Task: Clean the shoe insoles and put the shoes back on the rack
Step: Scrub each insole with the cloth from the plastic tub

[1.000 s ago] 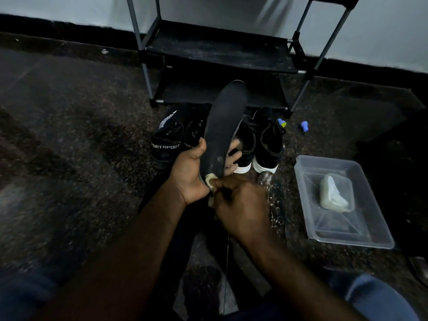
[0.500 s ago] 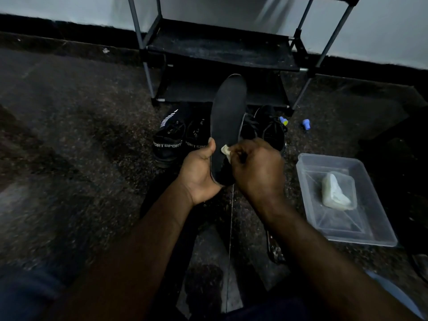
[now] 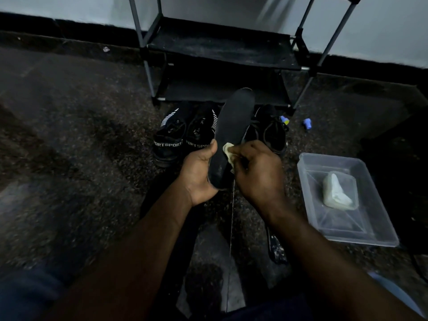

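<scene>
Looking down through the head camera, I see a dark speckled stone floor [image 3: 69, 140] that runs to a pale wall [image 3: 69, 5] with a black band along its foot. A black shoe rack [image 3: 220, 47] stands against that wall. Just in front of it on the floor sits a black pair of shoes [image 3: 183, 135] with white "SPORT" lettering, and beside them, to the right, a second black pair [image 3: 273, 133] that is partly hidden. Further right lies a clear plastic tub [image 3: 370, 235] with a pale lump [image 3: 338, 191] in it. I cannot tell what the lump is.

My left hand [image 3: 196, 174] is clamped on the heel end of a black insole [image 3: 234, 121], with the thumb along its left edge and the fingers curled behind. My right hand [image 3: 259, 172] is closed in a pinch on a small pale cloth [image 3: 228, 151], which it presses against the insole's face just above the heel.

The insole is held above the floor between the two pairs. Its long axis runs from the heel in my palm up and away. The toe points toward the rack and leans slightly right.
</scene>
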Demonstrator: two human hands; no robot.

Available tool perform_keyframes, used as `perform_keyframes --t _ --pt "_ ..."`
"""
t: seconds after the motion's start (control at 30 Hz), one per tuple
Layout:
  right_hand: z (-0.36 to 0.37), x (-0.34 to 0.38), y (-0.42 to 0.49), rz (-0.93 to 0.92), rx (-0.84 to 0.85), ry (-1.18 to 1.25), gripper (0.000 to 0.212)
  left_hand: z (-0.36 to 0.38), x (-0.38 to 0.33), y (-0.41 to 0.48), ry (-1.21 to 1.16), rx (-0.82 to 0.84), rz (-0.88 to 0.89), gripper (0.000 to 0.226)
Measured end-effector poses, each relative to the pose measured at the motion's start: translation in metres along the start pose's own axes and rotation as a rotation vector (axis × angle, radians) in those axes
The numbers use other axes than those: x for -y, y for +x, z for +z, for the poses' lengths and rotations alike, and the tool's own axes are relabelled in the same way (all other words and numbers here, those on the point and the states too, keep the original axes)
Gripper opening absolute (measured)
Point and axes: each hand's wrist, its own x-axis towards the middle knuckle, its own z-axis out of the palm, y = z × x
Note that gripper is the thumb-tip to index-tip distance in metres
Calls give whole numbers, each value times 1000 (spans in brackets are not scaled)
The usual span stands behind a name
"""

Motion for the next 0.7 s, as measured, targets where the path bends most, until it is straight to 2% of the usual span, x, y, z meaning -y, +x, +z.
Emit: perform_keyframes --t 0.1,0.27,0.43,0.6,0.7 --pt "0 1 -4 -40 48 -7 26 -3 0 2 13 -1 -12 58" --pt "0 4 0 -26 34 -86 20 -3 5 4 17 -26 -33 54" --pt "7 20 -21 -68 172 -82 24 -3 3 6 -33 -15 -8 62" --pt "2 31 -37 -67 173 -30 23 -4 5 9 -75 -17 34 61" --pt "3 26 -31 -70 179 -79 17 -3 5 9 -56 -28 33 62"
